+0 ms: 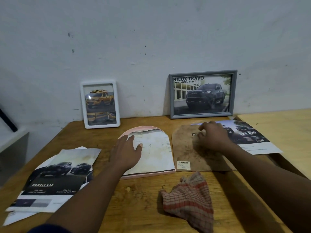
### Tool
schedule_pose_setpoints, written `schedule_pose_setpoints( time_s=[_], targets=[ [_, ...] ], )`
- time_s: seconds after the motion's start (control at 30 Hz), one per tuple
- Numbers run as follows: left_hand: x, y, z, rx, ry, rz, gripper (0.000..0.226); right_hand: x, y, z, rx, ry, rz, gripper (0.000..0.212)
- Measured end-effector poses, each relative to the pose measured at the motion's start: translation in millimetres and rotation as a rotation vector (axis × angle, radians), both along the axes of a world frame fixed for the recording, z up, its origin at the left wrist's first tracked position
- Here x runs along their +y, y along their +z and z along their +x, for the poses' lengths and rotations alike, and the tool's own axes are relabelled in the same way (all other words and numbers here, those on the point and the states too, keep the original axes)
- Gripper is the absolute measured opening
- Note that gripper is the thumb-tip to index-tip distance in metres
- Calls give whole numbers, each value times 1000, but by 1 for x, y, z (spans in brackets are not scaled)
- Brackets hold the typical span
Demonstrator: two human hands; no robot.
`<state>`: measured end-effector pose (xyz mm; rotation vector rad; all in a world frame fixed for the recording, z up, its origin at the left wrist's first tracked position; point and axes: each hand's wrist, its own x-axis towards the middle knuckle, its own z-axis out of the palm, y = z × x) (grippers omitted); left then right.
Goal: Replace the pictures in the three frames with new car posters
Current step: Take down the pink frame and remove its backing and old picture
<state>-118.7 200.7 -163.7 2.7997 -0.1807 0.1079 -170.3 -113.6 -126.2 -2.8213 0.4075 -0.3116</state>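
A pink arched frame [148, 176] lies face down on the wooden table [138, 199] with an arch-cut paper [156, 152] in it. My left hand [126, 152] rests flat on the paper's left side. To the right lies the brown arched backing board [185, 145]; my right hand [212, 137] sits on it with curled fingertips at its small metal hanger [193, 134]. A white frame [100, 105] with a yellow truck picture and a grey frame [202, 94] with a dark pickup poster lean on the wall.
Car posters [57, 179] are piled at the table's left front. Another poster [252, 137] lies under the board's right side. A red checked cloth [190, 199] sits at the front. A lighter wooden surface [277, 125] adjoins on the right.
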Motion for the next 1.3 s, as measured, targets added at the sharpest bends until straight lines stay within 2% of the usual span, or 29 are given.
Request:
schedule_pose_setpoints(
  time_s=[0.07,0.13,0.3,0.63,0.83,1.0,1.1,1.23,1.3],
  targets=[
    [0,3,-2,4,6,-48,66,27,7,6,-23,72,123,25],
    [1,5,-2,11,11,-72,68,55,12,12,34,97,228,18],
    [6,7,-4,-4,-12,-135,67,97,0,30,172,84,255,41],
    [21,10,-7,-111,-44,-192,61,113,-8,37,-33,47,353,21],
    [21,11,-6,-109,-35,-160,58,110,4,31,-128,72,354,24],
    [8,21,0,-104,-89,-168,60,86,32,25,-201,127,501,22],
    [-22,30,-5,-107,-142,-170,58,48,55,16,-216,132,524,25],
    [-77,41,-18,-86,-276,-285,54,-24,71,1,-260,72,412,31],
    [-106,41,-20,-82,-367,-239,56,-63,74,-8,-269,16,335,31]
  ],
)
